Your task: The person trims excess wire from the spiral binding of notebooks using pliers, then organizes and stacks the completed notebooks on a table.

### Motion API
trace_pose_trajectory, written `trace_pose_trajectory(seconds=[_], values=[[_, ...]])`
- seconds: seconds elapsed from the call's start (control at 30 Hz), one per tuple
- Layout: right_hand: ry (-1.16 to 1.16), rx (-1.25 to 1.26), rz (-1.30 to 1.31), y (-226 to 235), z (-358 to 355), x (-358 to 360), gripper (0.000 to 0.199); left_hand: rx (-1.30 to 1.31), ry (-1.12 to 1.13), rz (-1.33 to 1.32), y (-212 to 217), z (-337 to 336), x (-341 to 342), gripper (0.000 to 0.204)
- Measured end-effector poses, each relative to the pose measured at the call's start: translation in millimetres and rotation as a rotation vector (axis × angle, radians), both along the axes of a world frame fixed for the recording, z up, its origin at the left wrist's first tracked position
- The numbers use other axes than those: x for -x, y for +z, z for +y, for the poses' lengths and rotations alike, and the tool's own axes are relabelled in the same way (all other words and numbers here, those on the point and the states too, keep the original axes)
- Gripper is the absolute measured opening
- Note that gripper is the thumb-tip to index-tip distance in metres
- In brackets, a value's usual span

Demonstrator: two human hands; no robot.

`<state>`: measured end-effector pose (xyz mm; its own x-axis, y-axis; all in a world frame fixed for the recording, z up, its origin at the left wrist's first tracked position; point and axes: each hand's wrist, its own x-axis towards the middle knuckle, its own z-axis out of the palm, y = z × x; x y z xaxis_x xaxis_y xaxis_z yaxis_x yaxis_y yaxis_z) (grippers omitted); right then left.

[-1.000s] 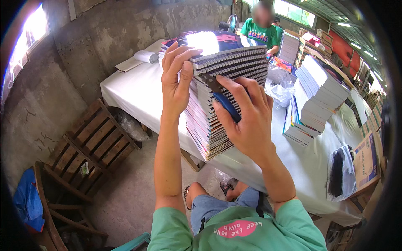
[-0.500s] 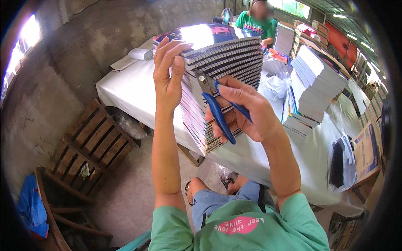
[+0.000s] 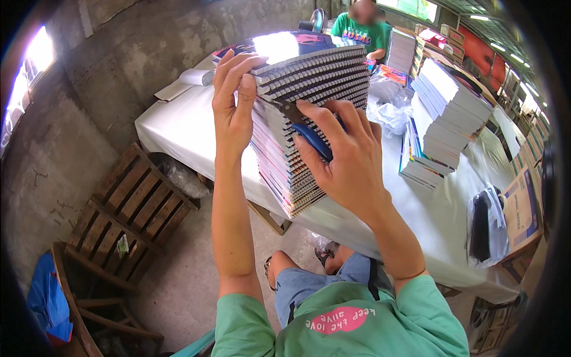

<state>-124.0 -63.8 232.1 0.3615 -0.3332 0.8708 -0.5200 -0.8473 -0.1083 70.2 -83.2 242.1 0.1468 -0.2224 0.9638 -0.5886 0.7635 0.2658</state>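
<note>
A tall leaning stack of spiral-bound notebooks (image 3: 309, 95) stands at the near edge of a white-covered table (image 3: 172, 128). My left hand (image 3: 233, 107) presses flat against the stack's left side near the top, fingers on the upper notebooks. My right hand (image 3: 342, 157) holds blue-handled pliers (image 3: 306, 128), their jaws touching the wire spirals in the upper half of the stack.
More notebook piles (image 3: 446, 113) stand to the right on the table, with a clear plastic bag (image 3: 386, 107) between. A person in a green shirt (image 3: 360, 30) sits at the far end. A wooden pallet (image 3: 131, 208) and a blue bag (image 3: 47, 297) lie at lower left.
My right hand has pushed the pliers back in against the spirals after drawing them away from the stack. My left hand stayed on the stack's side.
</note>
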Motion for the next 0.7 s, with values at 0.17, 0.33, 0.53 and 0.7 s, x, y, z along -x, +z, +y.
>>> trace_pose_trajectory(seconds=[0.17,0.33,0.53,0.7], values=[[0.427,-0.593,-0.077,7,-3,5,0.026,0.005,0.011,-0.008,-1,1,0,0.032],[1.087,-1.663,-0.348,22,-10,23,0.028,0.02,0.018,-0.001,-3,-1,4,0.032],[0.191,-0.263,-0.063,-3,2,22,0.032,0.022,0.025,-0.038,2,2,2,0.031],[0.107,-0.076,-0.063,-13,-5,16,0.032,0.036,0.042,-0.017,0,-1,2,0.03]])
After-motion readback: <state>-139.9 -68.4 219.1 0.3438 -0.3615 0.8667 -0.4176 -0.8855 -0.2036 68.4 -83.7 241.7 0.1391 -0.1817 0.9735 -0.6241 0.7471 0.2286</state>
